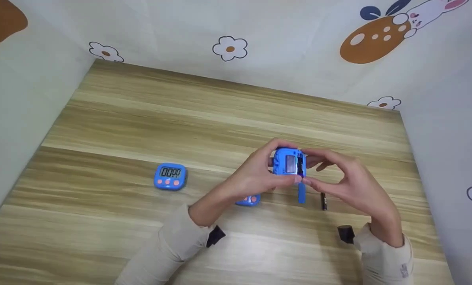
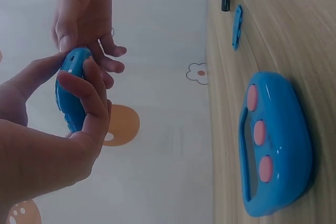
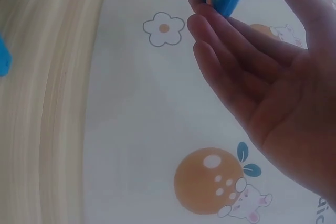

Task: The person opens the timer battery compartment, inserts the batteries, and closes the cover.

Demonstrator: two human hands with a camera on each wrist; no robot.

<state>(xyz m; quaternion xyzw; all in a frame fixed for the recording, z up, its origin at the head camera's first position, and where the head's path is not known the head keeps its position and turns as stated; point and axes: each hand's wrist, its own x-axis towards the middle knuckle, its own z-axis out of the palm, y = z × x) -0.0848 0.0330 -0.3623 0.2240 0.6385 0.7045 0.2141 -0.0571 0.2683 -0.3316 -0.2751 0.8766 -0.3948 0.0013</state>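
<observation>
My left hand (image 1: 254, 170) grips a blue digital timer (image 1: 291, 163) above the table, its back turned up toward the head camera. Along its right edge the battery compartment is uncovered, with something dark inside. Thumb and index finger of my right hand (image 1: 353, 180) pinch that edge at its two ends. In the left wrist view the timer (image 2: 72, 90) is seen edge-on between both hands. Below them on the table lie a narrow blue battery cover (image 1: 301, 194) and a small dark battery (image 1: 324, 202).
A second blue timer (image 1: 170, 176) with pink buttons and a lit display lies to the left on the wooden table (image 1: 141, 118). Another one (image 1: 250, 200) is partly hidden under my left forearm. Patterned cloth walls (image 1: 275, 47) enclose the table at the back and sides.
</observation>
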